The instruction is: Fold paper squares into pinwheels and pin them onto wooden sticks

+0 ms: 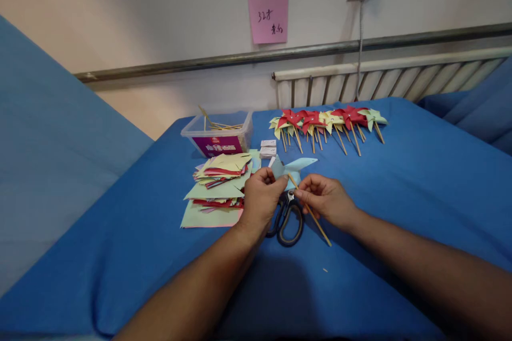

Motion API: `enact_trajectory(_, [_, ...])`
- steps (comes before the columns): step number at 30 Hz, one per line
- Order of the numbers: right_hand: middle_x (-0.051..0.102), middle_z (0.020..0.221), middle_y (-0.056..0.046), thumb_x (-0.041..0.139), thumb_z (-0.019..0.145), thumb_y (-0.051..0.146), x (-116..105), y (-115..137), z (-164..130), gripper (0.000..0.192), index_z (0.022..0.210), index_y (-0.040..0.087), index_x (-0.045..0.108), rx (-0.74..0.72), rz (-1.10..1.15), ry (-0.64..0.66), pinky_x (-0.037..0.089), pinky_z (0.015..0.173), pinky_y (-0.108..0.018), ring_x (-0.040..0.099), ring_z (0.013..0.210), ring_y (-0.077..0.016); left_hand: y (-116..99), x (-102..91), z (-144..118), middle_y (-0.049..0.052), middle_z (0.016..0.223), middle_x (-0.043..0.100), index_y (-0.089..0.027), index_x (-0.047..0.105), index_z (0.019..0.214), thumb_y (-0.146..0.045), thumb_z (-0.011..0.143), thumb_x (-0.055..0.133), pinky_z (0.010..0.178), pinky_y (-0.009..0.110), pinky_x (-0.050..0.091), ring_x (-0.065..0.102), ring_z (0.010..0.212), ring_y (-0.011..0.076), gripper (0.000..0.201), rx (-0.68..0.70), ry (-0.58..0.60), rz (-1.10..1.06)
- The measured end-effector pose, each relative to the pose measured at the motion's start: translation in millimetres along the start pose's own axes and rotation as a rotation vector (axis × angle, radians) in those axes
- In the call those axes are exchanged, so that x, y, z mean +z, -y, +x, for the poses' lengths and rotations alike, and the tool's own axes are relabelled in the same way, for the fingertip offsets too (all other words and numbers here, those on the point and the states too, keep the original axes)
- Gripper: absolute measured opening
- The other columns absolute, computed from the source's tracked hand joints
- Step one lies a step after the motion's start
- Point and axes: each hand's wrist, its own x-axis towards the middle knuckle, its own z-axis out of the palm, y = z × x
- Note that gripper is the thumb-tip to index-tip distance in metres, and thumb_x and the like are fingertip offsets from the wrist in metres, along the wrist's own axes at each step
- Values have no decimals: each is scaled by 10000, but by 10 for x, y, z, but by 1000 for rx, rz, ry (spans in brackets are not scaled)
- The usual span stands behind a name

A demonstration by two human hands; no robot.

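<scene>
My left hand (261, 197) pinches a light blue paper pinwheel (301, 164), whose folded blades stick out past the fingers. A thin wooden stick (320, 228) slants from the pinwheel down to the right, its upper end against the paper. Closed around the upper part of this stick are the fingers of my right hand (330, 201). Black-handled scissors (291, 228) lie under the hands, their blades mostly hidden. Whether a pin joins stick and paper cannot be made out.
Left of my hands lie stacked paper sheets and cut pieces (220, 181). Behind them stands a clear plastic tub (218, 136) with sticks inside. Two small white boxes (268, 149) sit nearby. Finished pinwheels (328, 120) line the back right of the blue-covered table (400, 192).
</scene>
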Motion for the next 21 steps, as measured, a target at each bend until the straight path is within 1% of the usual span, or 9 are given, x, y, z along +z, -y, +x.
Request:
enact_trajectory(5, [558,500,57,749,654,415,6,4,-4,309,676,189,541,-33,16,-23,365,369,-187,501,397,-78,-11,3,-3,-43,564,530,-175,567,621,-274,625,743,535,236,352,477,542,109,203,-11,-1,-7])
enact_trajectory(9, [552,510,60,748,655,398,5,11,-4,293,660,193,539,-51,6,-21,397,397,-200,498,412,-76,-24,9,-8,-42,568,532,-175,563,621,-279,631,740,537,235,353,475,542,106,205,-4,7,-15])
enact_trajectory(17, [536,506,63,756,653,391,-5,2,3,297,647,190,537,-79,-23,-38,391,406,-198,486,424,-73,-10,-6,-16,-35,586,545,-173,575,638,-291,640,734,539,237,351,476,548,106,197,10,27,-8])
enact_trajectory(21, [544,526,60,747,666,399,-11,-8,1,294,656,190,539,-101,-42,-40,408,428,-205,495,442,-73,21,-16,17,-37,575,539,-172,578,632,-295,631,738,531,236,343,471,541,105,202,1,6,19])
